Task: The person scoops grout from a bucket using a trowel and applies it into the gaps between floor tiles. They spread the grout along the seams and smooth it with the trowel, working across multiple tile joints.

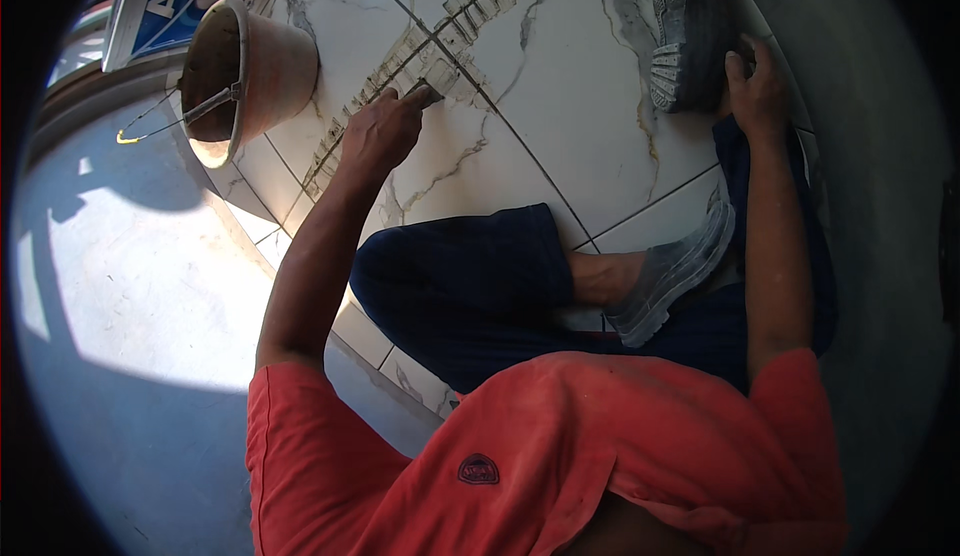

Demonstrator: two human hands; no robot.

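My left hand (pixel 382 134) is closed around a small dark flat piece (pixel 430 94), mostly hidden in the fingers. The end that shows rests on a white marbled floor tile (pixel 572 86), close to where the joints cross. Grey-beige grout smears (pixel 463 18) run along both sides of one dark tile joint in short ridged strokes. My right hand (pixel 760 91) is beside the heel of my dark shoe (pixel 690 41), its thumb apart from the fingers. Whether it touches the shoe or the ankle is hard to make out.
A dirty whitish bucket (pixel 285 68) with a wire handle lies tilted at the left. Behind it stands a blue and white printed panel (pixel 180 1). My other grey shoe (pixel 675 276) and my bent legs in dark trousers (pixel 460 276) cover the near tiles. Sunlit smooth floor (pixel 150 286) lies at left.
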